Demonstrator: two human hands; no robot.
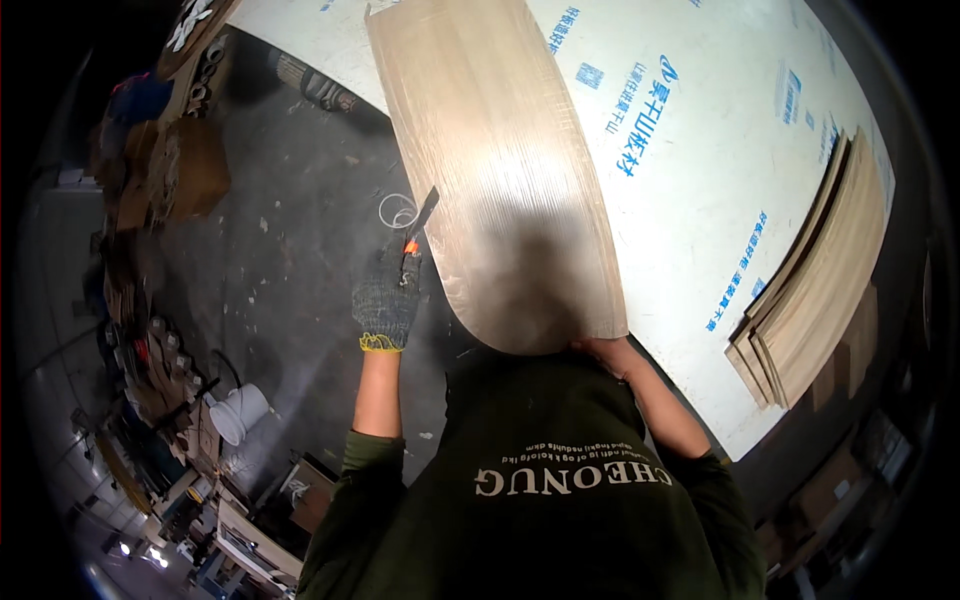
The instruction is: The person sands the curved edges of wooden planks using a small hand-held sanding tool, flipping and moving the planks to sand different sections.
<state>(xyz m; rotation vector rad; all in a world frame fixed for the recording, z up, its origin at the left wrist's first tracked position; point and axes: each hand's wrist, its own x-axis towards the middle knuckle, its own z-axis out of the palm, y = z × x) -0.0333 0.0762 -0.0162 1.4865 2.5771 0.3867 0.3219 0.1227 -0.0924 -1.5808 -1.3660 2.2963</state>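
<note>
A long pale wood-grain panel point(490, 150) with a rounded near end lies over the white board and reaches toward my body. My left hand point(388, 292), in a grey knit glove with a yellow cuff, is closed around a knife point(412, 246) with an orange part. Its dark blade points up and right, against the panel's left edge. Beside the blade hangs a thin pale curled strip point(398, 211). Bare, my right hand point(606, 354) grips the panel's near right corner; some fingers are hidden under it.
Under the panel is a large white board point(690, 230) with blue print. Several curved wood pieces point(820, 300) are stacked on its right side. A white bucket point(238, 415) stands on the grey floor at left, near piled wood scraps and cardboard point(195, 165).
</note>
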